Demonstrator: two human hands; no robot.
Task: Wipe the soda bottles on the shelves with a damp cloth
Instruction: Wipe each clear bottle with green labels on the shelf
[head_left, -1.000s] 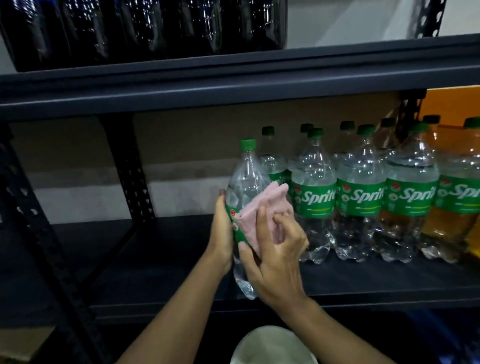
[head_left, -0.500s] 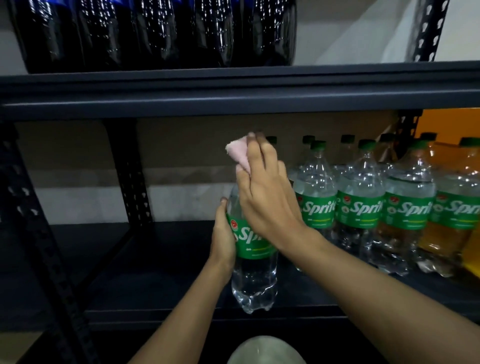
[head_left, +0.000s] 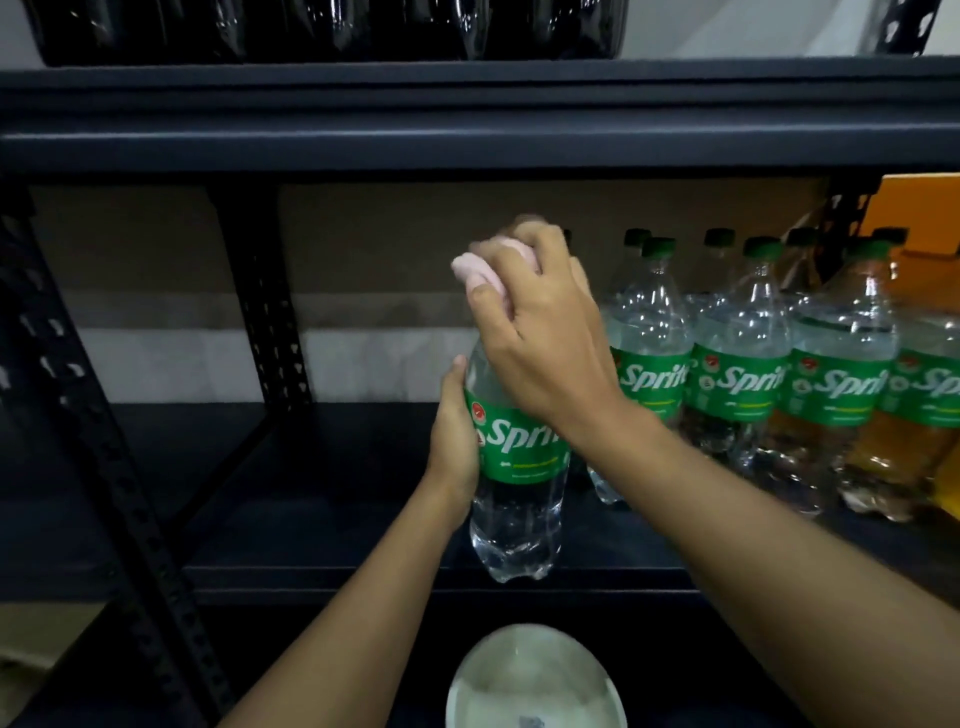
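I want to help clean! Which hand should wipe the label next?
Right. The right hand grips the pink cloth atop the clear green-labelled Sprite bottle; the left hand steadies it.

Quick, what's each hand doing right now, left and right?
Left hand: closed, holding the Sprite bottle at its label.
Right hand: closed, holding the pink cloth over the bottle's top.

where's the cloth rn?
Head view, centre: the pink cloth is bunched in the right hand over the top of the Sprite bottle that the left hand grips, just left of the shelved row of bottles.
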